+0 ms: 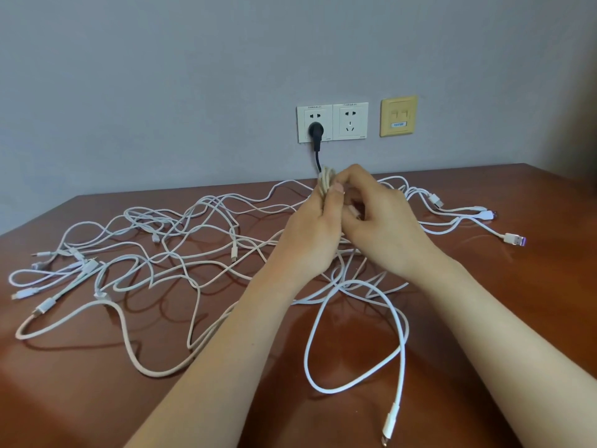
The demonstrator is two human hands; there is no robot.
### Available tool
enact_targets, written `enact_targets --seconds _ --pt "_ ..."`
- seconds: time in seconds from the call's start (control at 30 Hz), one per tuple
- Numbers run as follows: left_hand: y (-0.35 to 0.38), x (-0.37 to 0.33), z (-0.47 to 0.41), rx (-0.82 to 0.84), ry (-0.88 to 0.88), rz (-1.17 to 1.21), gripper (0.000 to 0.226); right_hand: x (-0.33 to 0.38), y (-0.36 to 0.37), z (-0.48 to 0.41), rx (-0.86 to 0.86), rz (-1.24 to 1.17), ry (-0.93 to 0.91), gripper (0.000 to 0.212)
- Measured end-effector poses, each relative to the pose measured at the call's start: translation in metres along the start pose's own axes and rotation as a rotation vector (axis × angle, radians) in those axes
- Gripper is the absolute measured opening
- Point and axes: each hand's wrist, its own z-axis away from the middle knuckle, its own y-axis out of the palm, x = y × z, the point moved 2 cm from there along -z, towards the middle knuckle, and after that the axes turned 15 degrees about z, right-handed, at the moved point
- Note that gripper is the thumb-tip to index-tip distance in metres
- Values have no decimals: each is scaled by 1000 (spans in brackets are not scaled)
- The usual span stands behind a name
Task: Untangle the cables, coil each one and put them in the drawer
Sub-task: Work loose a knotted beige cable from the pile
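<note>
My left hand (pixel 310 231) is clenched around a coiled cable (pixel 324 182), a beige bundle of several loops. My thumb presses across its front and my fingers wrap behind, so only the top of the coil sticks out above my fist. My right hand (pixel 378 218) meets it from the other side with its fingers curled in tight. The fingertips are against the upper loops, and a short beige piece of the same cable is pinched inside the curl. Both hands hold the coil lifted above the desk (pixel 517 318), towards the middle of its back edge.

The other cables (pixel 181 253) lie in a loose white and beige tangle, spread from the left edge across to the right half of the desk. One beige cable (pixel 129 347) sweeps in a wide curve towards the front left. A white cable (pixel 355 334) forms a big open loop between my forearms, and its connector (pixel 391 418) lies near the front edge. A USB plug (pixel 513 238) rests well off to the right.

On the wall behind, a black plug (pixel 316 130) sits in the left of two white sockets (pixel 350 121). A yellow plate (pixel 399 116) is just beside them.
</note>
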Motion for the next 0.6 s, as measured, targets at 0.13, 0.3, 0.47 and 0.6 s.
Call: enact_targets --seconds 0.13,0.3,0.47,0.6 --pt "-4 -4 -5 -61 -47 208 35 6 -1 -2 5 -274 117 31" --pt "-11 -4 -6 -8 -181 324 42 12 -9 0 174 -627 104 26" --pt "-17 -4 -6 139 -268 448 41 8 -9 -3 285 -817 63 15" --pt "-13 -1 -10 205 -297 417 44 6 -4 -3 206 -805 119 6"
